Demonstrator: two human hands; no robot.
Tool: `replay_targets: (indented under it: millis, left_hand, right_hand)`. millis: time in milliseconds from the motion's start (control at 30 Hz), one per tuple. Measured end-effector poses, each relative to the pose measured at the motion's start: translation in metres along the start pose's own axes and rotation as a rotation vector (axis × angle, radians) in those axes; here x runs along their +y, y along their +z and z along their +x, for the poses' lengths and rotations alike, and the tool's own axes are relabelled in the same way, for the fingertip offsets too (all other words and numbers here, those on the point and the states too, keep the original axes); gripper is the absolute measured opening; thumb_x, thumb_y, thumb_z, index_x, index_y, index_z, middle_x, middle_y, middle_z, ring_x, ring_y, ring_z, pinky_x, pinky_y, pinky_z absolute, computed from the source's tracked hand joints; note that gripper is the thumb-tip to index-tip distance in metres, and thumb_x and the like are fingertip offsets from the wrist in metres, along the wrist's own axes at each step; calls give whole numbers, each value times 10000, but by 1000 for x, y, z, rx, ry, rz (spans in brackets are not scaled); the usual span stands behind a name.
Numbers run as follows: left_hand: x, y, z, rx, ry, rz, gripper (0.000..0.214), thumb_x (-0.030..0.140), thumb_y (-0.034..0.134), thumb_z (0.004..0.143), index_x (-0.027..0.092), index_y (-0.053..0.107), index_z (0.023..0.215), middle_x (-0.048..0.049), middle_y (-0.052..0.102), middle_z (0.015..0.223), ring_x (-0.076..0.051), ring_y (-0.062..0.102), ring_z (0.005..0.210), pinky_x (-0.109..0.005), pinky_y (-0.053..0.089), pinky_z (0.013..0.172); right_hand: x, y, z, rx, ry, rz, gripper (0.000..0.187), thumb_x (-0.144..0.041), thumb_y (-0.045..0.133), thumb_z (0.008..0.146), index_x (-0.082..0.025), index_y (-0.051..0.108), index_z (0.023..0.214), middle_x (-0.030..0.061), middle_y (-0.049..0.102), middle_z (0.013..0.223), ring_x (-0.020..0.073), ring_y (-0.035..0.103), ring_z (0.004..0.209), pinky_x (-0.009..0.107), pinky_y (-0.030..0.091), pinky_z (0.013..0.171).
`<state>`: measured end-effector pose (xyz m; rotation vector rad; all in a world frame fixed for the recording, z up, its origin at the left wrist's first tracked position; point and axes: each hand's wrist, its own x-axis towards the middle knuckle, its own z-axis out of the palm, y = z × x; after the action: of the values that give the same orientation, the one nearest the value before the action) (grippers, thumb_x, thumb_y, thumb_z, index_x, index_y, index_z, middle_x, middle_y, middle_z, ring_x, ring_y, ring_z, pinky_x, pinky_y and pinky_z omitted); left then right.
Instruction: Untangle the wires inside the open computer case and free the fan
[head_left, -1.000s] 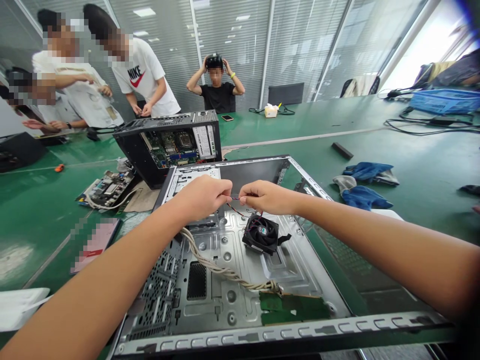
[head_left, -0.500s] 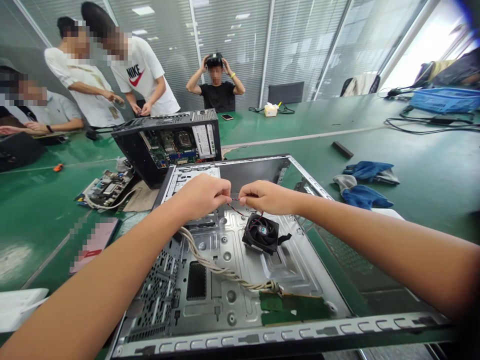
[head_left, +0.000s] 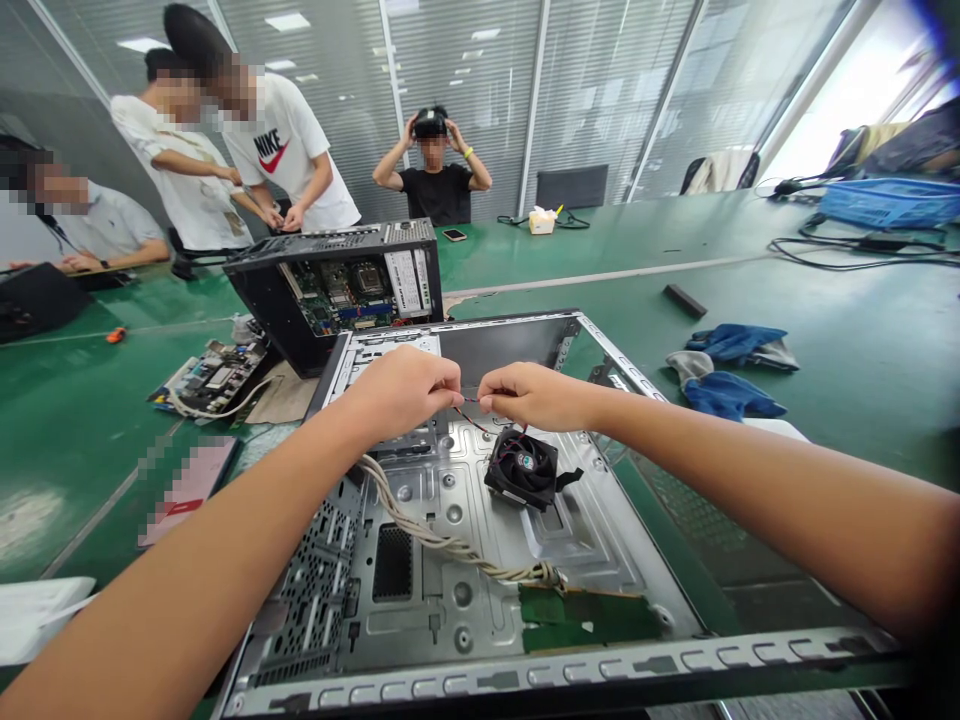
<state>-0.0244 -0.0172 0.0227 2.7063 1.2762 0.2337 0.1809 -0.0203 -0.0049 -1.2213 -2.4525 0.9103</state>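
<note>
Above the open computer case (head_left: 487, 520), my left hand (head_left: 409, 392) and my right hand (head_left: 529, 395) face each other with a small gap between them. Both are closed in a pinch on the thin twisted fan cable (head_left: 471, 420), which is dark with red. The cable runs down to a black cooling fan (head_left: 523, 465) lying inside the case, just below my right hand. A bundle of twisted beige wires (head_left: 442, 540) crosses the metal floor of the case to a green board (head_left: 585, 617) near its front edge. My fingers hide the cable's end.
Behind the case stands a second black computer tower (head_left: 337, 290). A circuit board with parts (head_left: 217, 370) lies to the left. Blue and grey gloves (head_left: 727, 385) and a dark bar (head_left: 684, 300) are on the right. Several people are across the green table (head_left: 600, 250).
My hands, the cable and the fan stay almost in place. Across the table, a standing person in white has shifted right, with an arm reaching toward the neighbouring person.
</note>
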Motion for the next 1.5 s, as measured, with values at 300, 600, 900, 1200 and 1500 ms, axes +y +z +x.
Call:
replay_targets:
  millis: [300,600,900,1200,1500]
  left_hand:
    - [0,1,0,-9,-4,-16,173,330,552,826,206,654,764,17,614,605,-112,485,572,-257,293,561]
    - [2,0,0,-29,0,-79,170,317,556,816,193,647,743,26,614,583,-97,488,559,-247,316,564]
    - [1,-1,-1,-16,-10,-109,163,313,582,793,198,685,741,29,609,565,-91,480,549,-245,303,546]
    - [0,-1,-2,3,-23,-55,179,346,595,784,215,713,758,28,638,600,-94,488,559,-256,290,544]
    - [0,-1,-2,2,-1,-82,183,328,571,796,206,704,764,21,643,611,-94,489,562,-256,300,555]
  right_hand:
    - [1,0,0,-1,-2,5,136,-217,471,820,-168,589,773,-37,489,556,113,455,560,263,334,603]
    - [1,-1,-1,-10,-9,-7,139,-214,466,821,-169,586,766,-39,485,548,112,445,555,264,333,597]
    - [2,1,1,-22,-12,-17,138,-233,466,833,-173,578,779,-36,494,587,111,465,577,266,348,614]
    - [2,1,1,-28,-15,-16,145,-247,467,829,-172,581,781,-36,490,578,110,454,563,259,334,586]
    - [2,0,1,-27,-13,-21,148,-245,464,829,-173,583,779,-34,495,580,111,447,562,262,333,591]
